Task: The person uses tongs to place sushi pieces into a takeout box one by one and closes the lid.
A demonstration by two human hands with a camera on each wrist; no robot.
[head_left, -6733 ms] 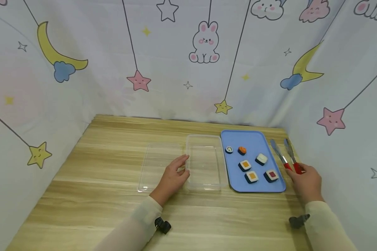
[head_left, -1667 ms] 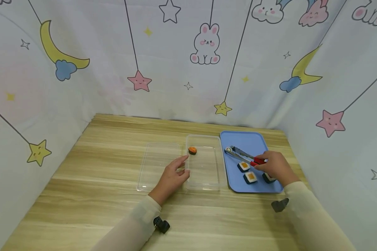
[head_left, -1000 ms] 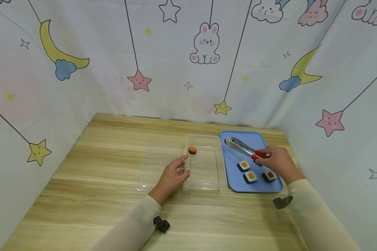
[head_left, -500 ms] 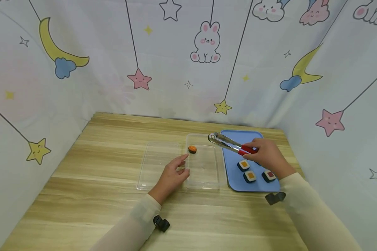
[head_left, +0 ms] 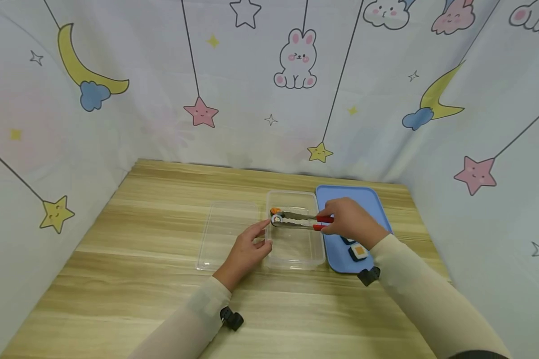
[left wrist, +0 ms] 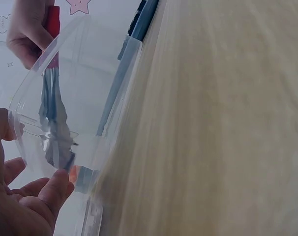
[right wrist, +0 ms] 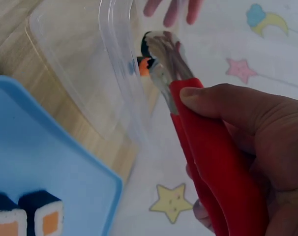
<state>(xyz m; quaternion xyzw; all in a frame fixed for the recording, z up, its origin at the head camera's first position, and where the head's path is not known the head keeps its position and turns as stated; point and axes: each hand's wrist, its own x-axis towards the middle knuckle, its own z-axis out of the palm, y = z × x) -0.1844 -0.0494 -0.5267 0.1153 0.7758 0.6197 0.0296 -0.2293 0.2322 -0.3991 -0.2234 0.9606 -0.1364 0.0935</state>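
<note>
My right hand [head_left: 351, 220] grips red-handled metal tongs [head_left: 298, 221] that reach left over the clear plastic container [head_left: 296, 252]. Between the tong tips is a small round sushi roll [head_left: 276, 220], white with a dark rim. Just behind it, inside the container, an orange-topped sushi piece [head_left: 275, 211] shows partly. My left hand [head_left: 247, 252] rests at the container's left wall, fingers fairly straight and touching its rim; in the left wrist view the fingertips [left wrist: 60, 182] lie against the clear plastic. The right wrist view shows the thumb pressed along the red handle [right wrist: 208, 147].
A blue tray [head_left: 355, 192] stands right of the container, with sushi pieces such as an orange-centred one [head_left: 358, 252]; my right arm hides part of it. A clear lid [head_left: 226, 234] lies flat to the left. Printed curtains surround the wooden table [head_left: 139, 259].
The orange-topped sushi went from the tray into the container earlier. Since then the tongs have picked up the round roll from the tray and carried it left over the container. My left hand has stayed put.
</note>
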